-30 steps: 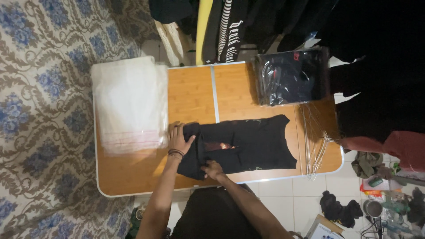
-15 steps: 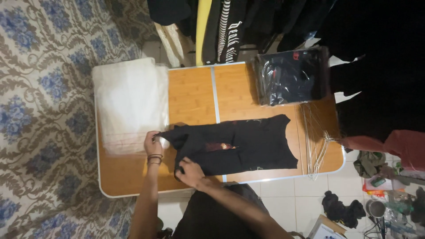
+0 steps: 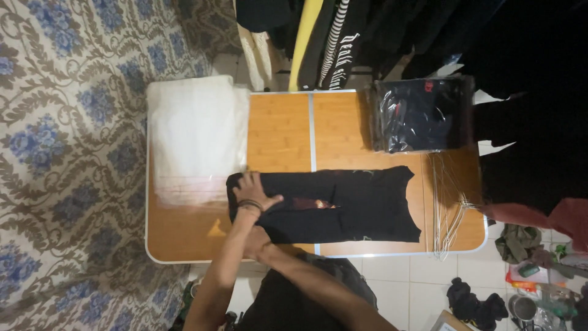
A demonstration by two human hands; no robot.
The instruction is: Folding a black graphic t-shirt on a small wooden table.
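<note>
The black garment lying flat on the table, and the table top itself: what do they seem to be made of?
The black garment looks like soft matte knit fabric, probably cotton: it lies limp and gives under the left hand. The table top looks like orange-brown wood-grain laminate or varnished board, faintly glossy, with a pale metal-looking rim; which one I cannot tell.

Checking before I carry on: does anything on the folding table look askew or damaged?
Nothing looks damaged. The black shirt lies flat, its hem slightly uneven. The wire hangers jut past the table edge, and the stack of clear bags overhangs the far end.
</note>
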